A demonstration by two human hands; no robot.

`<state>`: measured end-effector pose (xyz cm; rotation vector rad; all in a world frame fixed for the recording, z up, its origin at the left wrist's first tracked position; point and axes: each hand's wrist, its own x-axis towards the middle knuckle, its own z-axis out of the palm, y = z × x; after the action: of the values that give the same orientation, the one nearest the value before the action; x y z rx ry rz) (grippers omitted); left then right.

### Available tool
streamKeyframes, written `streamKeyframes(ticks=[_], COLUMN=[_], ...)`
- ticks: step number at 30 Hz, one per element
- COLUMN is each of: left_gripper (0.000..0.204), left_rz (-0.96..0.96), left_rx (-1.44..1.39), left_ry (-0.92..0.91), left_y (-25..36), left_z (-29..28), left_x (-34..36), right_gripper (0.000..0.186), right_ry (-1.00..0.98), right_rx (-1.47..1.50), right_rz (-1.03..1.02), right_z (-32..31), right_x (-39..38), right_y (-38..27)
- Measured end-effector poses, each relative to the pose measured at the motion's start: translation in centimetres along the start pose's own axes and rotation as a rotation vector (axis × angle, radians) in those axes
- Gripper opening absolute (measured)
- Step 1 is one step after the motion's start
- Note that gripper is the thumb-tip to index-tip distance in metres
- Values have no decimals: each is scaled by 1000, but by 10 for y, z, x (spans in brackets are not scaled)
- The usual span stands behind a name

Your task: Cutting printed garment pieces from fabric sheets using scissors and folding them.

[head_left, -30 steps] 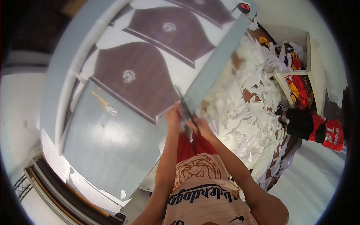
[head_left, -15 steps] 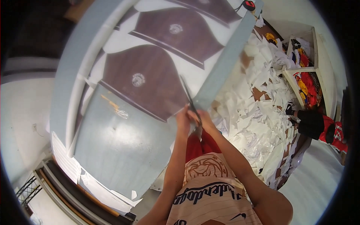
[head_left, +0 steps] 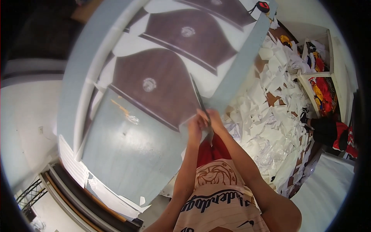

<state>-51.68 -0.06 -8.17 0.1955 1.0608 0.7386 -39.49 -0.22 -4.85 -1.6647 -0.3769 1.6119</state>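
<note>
My right hand (head_left: 214,120) is closed around the handles of large dark scissors (head_left: 198,96). Their long blades point away from me, along the right edge of a maroon sleeve-shaped panel (head_left: 154,91) printed on a white sheet (head_left: 205,82). Close beside it, my left hand (head_left: 195,127) has its fingers bent together at the near corner of the sheet, pinching its edge. A pale strip of the sheet hangs below the hands. Farther up lies another maroon panel (head_left: 189,36) with a round pale emblem, and part of a third beyond it.
The sheet lies on a grey-blue table (head_left: 127,158) and runs to a white roll (head_left: 87,96) at left. A tape measure (head_left: 263,6) sits at the far edge. White scraps (head_left: 266,127) cover the floor at right, beside a shelf of colourful cloth (head_left: 322,91) and another person's legs (head_left: 324,129).
The whole view has shifted slightly, so the table and sheet appear farther right and lower. Both hands stay together at the panel's near corner, the right still gripping the scissors.
</note>
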Motion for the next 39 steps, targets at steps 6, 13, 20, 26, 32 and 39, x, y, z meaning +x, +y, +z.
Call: streamKeyframes(ticks=[6, 13, 20, 26, 32, 39], left_gripper=[34, 25, 38, 38, 22, 23], left_rz=[0, -10, -39, -58, -58, -63], left_rx=[24, 2, -30, -87, -66, -62], left_ry=[-10, 52, 162, 148, 134, 140], left_y=[-2, 1, 11, 15, 11, 13], left_z=[-5, -10, -2, -5, -15, -21], left_x=[6, 4, 0, 1, 4, 7], right_gripper=[50, 51, 50, 52, 51, 49], right_ry=[14, -14, -5, -29, -88, -74], right_rx=[-52, -71, -94, -266, -222, -432], right_rz=[27, -32, -1, -5, -72, -88], right_z=[1, 6, 14, 16, 12, 2], right_x=[15, 33, 50, 62, 85, 100], right_y=[-21, -37, -67, -97, -113, -140])
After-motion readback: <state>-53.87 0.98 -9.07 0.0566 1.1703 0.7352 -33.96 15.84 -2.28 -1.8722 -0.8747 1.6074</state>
